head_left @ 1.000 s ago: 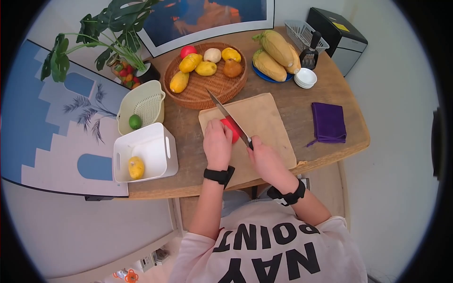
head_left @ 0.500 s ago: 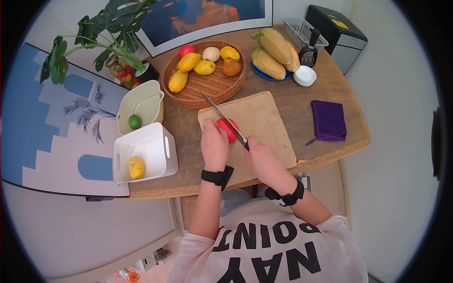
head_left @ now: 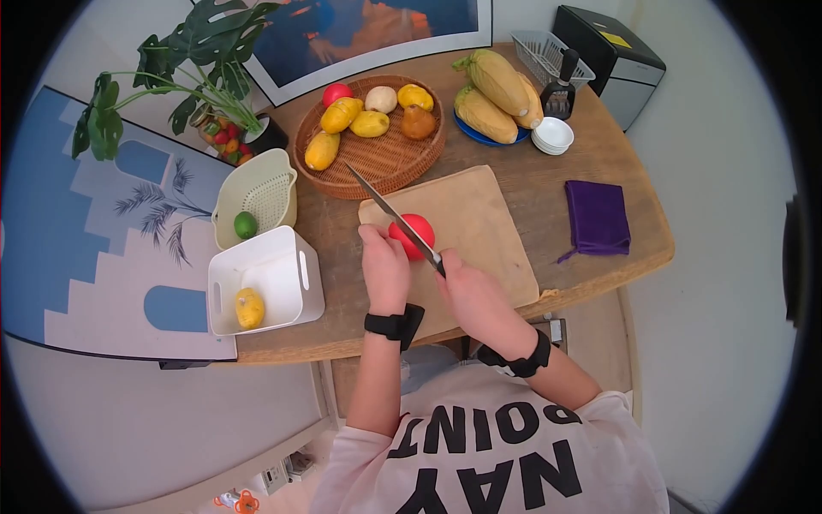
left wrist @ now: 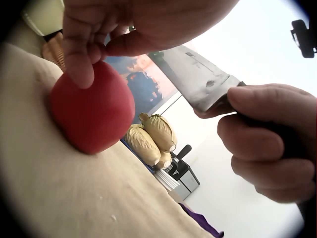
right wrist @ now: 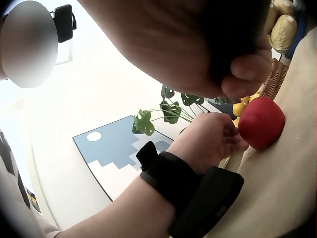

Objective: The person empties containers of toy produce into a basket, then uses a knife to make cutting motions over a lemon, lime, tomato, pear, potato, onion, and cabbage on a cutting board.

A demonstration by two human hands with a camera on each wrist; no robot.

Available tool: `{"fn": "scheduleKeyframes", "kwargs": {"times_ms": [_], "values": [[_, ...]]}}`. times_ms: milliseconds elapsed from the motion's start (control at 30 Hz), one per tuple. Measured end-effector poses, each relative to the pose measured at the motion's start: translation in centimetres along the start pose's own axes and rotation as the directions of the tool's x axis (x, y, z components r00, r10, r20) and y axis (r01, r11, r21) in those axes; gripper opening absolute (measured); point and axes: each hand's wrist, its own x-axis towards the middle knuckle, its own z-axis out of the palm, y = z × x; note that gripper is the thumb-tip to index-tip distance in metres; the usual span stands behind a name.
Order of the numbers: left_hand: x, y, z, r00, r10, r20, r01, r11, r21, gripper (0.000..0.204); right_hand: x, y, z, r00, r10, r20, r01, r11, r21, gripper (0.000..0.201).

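A smooth red round fruit sits on the wooden cutting board. Against its left side, my left hand steadies it with bent fingers; in the left wrist view one fingertip presses on its upper side. My right hand grips the dark handle of a kitchen knife. The blade crosses over the fruit in the head view, pointing forward and left. From the left wrist, the blade shows raised above the board, apart from the red skin. No cut shows on the fruit.
Behind the board is a wicker tray with yellow and other fruit. At left stand a white bin and a pale green colander holding a green fruit. Squashes, white bowls and a purple pouch lie right.
The knife has lifted and its tip has swung left, from lying across the fruit. My left fingers have slid left, uncovering more of the fruit.
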Motion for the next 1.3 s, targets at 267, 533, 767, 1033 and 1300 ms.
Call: {"fn": "scheduleKeyframes", "kwargs": {"times_ms": [267,533,767,1033,1300], "values": [[-0.7,-1.9,0.3,0.999,-0.046,-0.021,0.046,0.999,-0.028,0.008,-0.2,0.0,0.5,0.999,0.033,0.034,-0.033,0.999,-0.017,0.019],[-0.7,-0.9,-0.4,1.0,0.006,-0.012,-0.005,0.997,0.072,0.019,-0.1,-0.1,-1.1,0.992,0.104,0.074,-0.105,0.994,0.014,0.019],[-0.3,3.0,0.0,0.982,0.157,0.109,-0.184,0.929,0.32,0.054,0.1,1.9,-2.4,0.982,0.182,-0.054,-0.184,0.983,-0.029,0.021],[1.6,1.9,-1.1,0.862,0.414,0.293,-0.497,0.805,0.325,0.062,-1.0,4.4,-1.7,0.977,0.201,-0.065,-0.207,0.973,-0.105,0.02],[2.7,1.5,0.7,0.85,0.312,0.424,-0.441,0.863,0.247,0.056,-1.3,5.6,-1.1,0.983,0.182,0.026,-0.178,0.977,-0.116,0.02]]}}
